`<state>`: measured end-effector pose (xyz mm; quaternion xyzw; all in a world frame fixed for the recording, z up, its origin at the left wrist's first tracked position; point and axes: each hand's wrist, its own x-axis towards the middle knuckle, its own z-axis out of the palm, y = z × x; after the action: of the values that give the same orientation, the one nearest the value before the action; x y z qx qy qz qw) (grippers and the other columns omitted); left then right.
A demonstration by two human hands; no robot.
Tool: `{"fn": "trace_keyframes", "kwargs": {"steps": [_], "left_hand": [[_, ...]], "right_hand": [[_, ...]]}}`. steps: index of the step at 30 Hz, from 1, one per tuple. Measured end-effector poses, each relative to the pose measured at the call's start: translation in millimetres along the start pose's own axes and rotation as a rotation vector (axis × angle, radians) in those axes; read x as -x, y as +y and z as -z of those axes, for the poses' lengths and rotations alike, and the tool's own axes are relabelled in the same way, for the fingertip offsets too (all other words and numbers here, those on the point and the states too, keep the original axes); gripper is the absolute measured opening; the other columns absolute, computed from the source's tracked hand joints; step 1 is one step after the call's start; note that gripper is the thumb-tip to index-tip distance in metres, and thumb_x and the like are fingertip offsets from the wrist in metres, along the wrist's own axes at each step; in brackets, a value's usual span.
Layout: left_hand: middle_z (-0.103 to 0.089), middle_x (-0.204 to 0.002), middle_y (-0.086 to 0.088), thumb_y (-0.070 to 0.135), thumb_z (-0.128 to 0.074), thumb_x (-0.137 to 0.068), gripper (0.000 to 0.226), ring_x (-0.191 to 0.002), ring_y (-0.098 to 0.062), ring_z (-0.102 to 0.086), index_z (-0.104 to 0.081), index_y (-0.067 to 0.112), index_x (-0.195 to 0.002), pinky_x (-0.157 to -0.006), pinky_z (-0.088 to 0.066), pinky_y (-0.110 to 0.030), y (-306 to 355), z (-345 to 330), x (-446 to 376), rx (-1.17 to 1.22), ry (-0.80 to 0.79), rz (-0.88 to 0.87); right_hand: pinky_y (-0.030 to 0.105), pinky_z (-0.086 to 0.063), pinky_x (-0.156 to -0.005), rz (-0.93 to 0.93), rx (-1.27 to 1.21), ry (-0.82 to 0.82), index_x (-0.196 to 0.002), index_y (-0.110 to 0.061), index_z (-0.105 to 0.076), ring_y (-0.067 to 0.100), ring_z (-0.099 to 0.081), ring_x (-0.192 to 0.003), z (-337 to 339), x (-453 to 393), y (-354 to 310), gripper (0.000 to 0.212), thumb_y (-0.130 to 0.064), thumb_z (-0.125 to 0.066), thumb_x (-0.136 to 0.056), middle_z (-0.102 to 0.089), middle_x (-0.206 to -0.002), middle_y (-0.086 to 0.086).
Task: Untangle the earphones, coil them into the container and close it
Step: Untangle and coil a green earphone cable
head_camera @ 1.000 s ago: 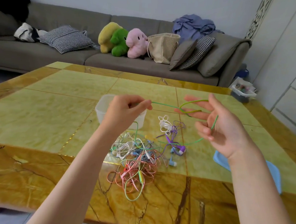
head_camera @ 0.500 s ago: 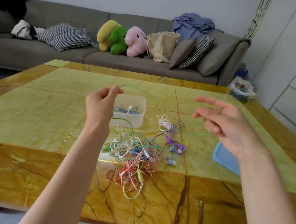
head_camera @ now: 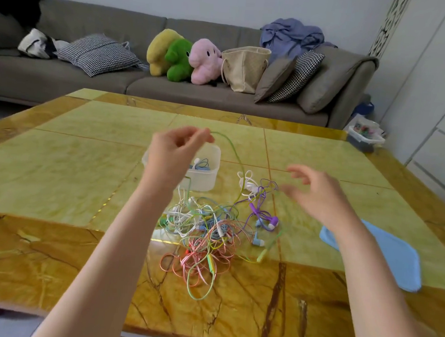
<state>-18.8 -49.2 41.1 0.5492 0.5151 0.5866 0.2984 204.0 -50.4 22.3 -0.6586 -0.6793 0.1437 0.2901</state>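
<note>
Left hand [head_camera: 175, 152] raised at centre frame, above and partly in front of the container [head_camera: 211, 167], thumb and forefinger pinching one end of a green cord [head_camera: 236, 156]. From the pinch, cord arching right, then dropping down into the tangle of earphones [head_camera: 209, 230] at lower centre. Right hand [head_camera: 317, 193] right of centre, blurred, fingers spread and loosely bent, holding nothing, hovering just right of the tangle.

Tangle lying on the table [head_camera: 58, 172], below the container: white, blue, pink, purple and green cords knotted together. Pink loops [head_camera: 199, 264] spilling toward the lower edge of the heap, with a long green loop trailing lowest. Purple earphones [head_camera: 268, 219] on the right side of the heap, a white bundle [head_camera: 248, 183] just above them, a light blue earbud [head_camera: 258, 242] below them.

Container translucent, lid off, sitting just above the heap, a blue and white cord [head_camera: 200, 164] already inside. Blue lid [head_camera: 391, 259] flat on the table at the right, partly behind the right forearm.

Across the top of the frame, a grey sofa [head_camera: 64, 78] carrying checked cushions, yellow, green and pink plush toys [head_camera: 182, 56], a beige bag [head_camera: 244, 67] and a heap of blue cloth.
</note>
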Motion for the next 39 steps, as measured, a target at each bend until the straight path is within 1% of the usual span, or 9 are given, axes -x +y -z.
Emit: {"fn": "trace_keyframes", "kwargs": {"steps": [3, 6, 9, 14, 18, 22, 25, 29, 39], "left_hand": [[-0.037, -0.048, 0.005, 0.024, -0.06, -0.089, 0.024, -0.041, -0.005, -0.027, -0.065, 0.027, -0.066, -0.041, -0.021, -0.018, 4, -17, 7, -0.099, -0.205, -0.098], [-0.04, -0.051, 0.004, 0.023, -0.06, -0.089, 0.025, -0.046, -0.005, -0.028, -0.062, 0.029, -0.064, -0.044, -0.021, -0.02, 5, -29, 11, -0.142, -0.326, -0.181], [-0.035, -0.045, 0.01, 0.026, -0.06, -0.089, 0.028, -0.042, -0.005, -0.025, -0.061, 0.025, -0.061, -0.042, -0.02, -0.02, 2, -32, 10, -0.124, -0.336, -0.167], [-0.034, -0.05, 0.001, 0.029, -0.055, -0.09, 0.034, -0.048, -0.015, -0.029, -0.059, 0.025, -0.057, -0.047, -0.022, -0.025, -8, -21, 5, -0.2, -0.42, -0.114], [-0.036, -0.047, 0.011, 0.021, -0.049, -0.094, 0.031, -0.047, -0.01, -0.035, -0.061, 0.018, -0.065, -0.052, -0.033, -0.024, -6, -18, 8, -0.02, -0.434, -0.073], [-0.025, -0.048, 0.015, 0.02, -0.045, -0.096, 0.029, -0.045, -0.005, -0.017, -0.058, 0.017, -0.07, -0.041, -0.017, -0.015, 16, -16, 10, 0.377, -0.378, -0.059], [-0.026, -0.045, 0.015, 0.019, -0.048, -0.096, 0.029, -0.042, -0.002, -0.018, -0.059, 0.017, -0.07, -0.04, -0.015, -0.017, 27, -19, 10, 0.306, -0.337, -0.175], [-0.035, -0.039, 0.013, 0.013, -0.05, -0.094, 0.027, -0.036, -0.001, -0.028, -0.06, 0.013, -0.069, -0.04, -0.022, -0.011, 27, -32, 16, 0.115, -0.395, -0.231], [-0.03, -0.051, 0.004, 0.021, -0.049, -0.095, 0.034, -0.04, -0.005, -0.021, -0.054, 0.018, -0.061, -0.039, -0.018, -0.019, 10, -40, 14, 0.019, -0.495, -0.139]], "right_hand": [[0.025, -0.041, -0.093, 0.156, -0.315, -0.164, -0.123, -0.028, -0.054, 0.005, -0.052, -0.111, -1, 10, -28, 0.052, -0.036, -0.071, -0.075, -0.054, -0.12, -0.018], [0.021, -0.051, -0.069, 0.26, -0.636, -0.221, -0.101, -0.027, -0.062, 0.008, -0.062, -0.074, -5, 10, -42, 0.022, -0.02, -0.067, -0.081, -0.069, -0.093, -0.007], [0.012, -0.03, -0.039, 0.169, -0.781, -0.073, -0.081, -0.015, -0.067, 0.005, -0.039, -0.041, -7, 9, -42, 0.015, -0.009, -0.057, -0.09, -0.056, -0.05, -0.005], [0.013, -0.02, -0.037, -0.015, -1.151, 0.365, -0.08, -0.013, -0.062, 0.001, -0.031, -0.039, 12, 1, -17, 0.018, -0.011, -0.052, -0.094, -0.046, -0.05, -0.008], [0.012, -0.031, -0.042, -0.108, -0.807, 0.225, -0.081, -0.012, -0.067, 0.0, -0.04, -0.041, 10, -3, 1, 0.016, -0.011, -0.054, -0.092, -0.056, -0.06, -0.004], [0.017, -0.042, -0.067, -0.078, -0.406, -0.114, -0.099, -0.015, -0.068, -0.001, -0.056, -0.07, -2, 0, -2, 0.018, -0.012, -0.069, -0.082, -0.063, -0.079, -0.008], [0.022, -0.044, -0.075, 0.166, -0.452, -0.166, -0.11, -0.02, -0.061, 0.008, -0.056, -0.078, 2, 5, -15, 0.041, -0.007, -0.076, -0.074, -0.064, -0.098, -0.008], [0.017, -0.042, -0.054, 0.228, -0.915, -0.32, -0.103, -0.013, -0.065, 0.012, -0.054, -0.06, 3, 12, -34, 0.031, -0.014, -0.065, -0.072, -0.071, -0.081, 0.002], [0.015, -0.021, -0.035, 0.263, -0.958, 0.091, -0.084, -0.014, -0.067, 0.007, -0.031, -0.036, 0, 10, -43, 0.022, -0.017, -0.049, -0.095, -0.053, -0.047, -0.004]]}}
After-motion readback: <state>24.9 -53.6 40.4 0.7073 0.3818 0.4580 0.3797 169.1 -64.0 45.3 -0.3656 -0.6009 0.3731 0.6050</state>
